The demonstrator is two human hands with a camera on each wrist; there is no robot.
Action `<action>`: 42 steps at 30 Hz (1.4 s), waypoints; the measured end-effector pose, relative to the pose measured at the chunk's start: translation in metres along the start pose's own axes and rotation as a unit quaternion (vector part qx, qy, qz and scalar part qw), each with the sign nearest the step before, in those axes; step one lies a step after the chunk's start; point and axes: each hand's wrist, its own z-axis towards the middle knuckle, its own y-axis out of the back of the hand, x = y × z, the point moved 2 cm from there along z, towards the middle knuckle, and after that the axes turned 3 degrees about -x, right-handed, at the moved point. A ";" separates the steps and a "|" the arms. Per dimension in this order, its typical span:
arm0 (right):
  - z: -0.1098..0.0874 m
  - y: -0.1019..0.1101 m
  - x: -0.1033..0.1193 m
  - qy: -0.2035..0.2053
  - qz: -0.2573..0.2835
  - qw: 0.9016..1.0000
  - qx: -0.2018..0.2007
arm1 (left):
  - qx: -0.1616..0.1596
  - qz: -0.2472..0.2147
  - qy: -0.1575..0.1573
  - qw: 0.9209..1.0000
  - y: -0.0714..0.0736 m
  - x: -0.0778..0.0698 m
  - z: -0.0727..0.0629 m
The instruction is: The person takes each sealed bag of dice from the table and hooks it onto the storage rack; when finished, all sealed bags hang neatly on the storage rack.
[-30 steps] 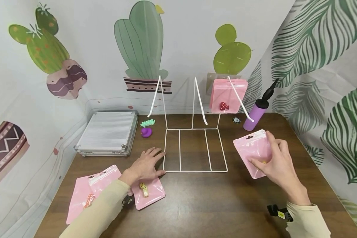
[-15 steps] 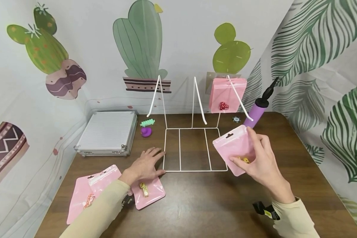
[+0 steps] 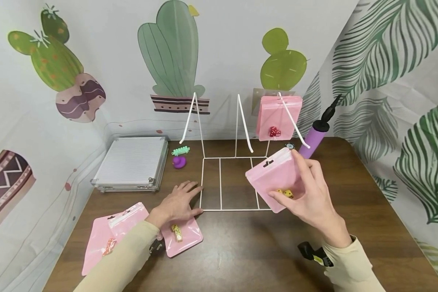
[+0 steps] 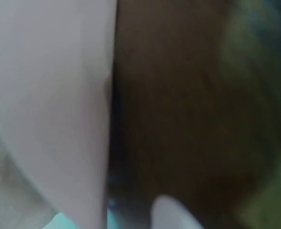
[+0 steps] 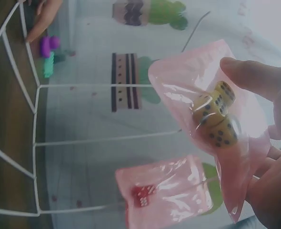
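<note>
Seen from the head: right hand point(image 3: 310, 198) raised over the worktop point(image 3: 241, 251), pinching a pink pouch point(image 3: 273, 178) by its lower corner, thumb across the front, the other fingers hidden behind the film; yellow dice point(image 3: 285, 193) lumped at the pouch's bottom, just above the front right corner of the white wire rack point(image 3: 237, 182). Left hand point(image 3: 177, 202) flat on the worktop, fingers straight and spread, gripping nothing, fingertips touching the rack's front left corner, wrist covering the top edge of a second pouch point(image 3: 182, 235) with a pale die inside. Two more pouches point(image 3: 109, 235) overlapping at the front left, partly cut off by the sleeve. At the back right peg, a hanging stack of pink pouches point(image 3: 277, 117) with red dice, its top hidden behind the wire. Beside it a purple pump point(image 3: 315, 138); a small round token behind the held pouch, too small to read. Left of the rack a purple duck point(image 3: 179, 162), a green toy point(image 3: 181, 151) and a ridged silver case point(image 3: 133, 162). No legible writing anywhere. From the left wrist: only blur, a pale shape against dark brown, nothing identifiable. From the right wrist: pouch point(image 5: 212, 119) close up, three yellow dice point(image 5: 214, 119) with dark pips behind clear film, thumb point(image 5: 259, 76) pressed on the upper edge, hanging pouches point(image 5: 169, 191) hazy beyond, pip counts there unreadable.
</note>
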 end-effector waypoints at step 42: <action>0.019 -0.076 0.009 -0.061 -0.003 0.992 -0.107 | -0.001 0.007 -0.006 1.000 0.000 0.001 0.000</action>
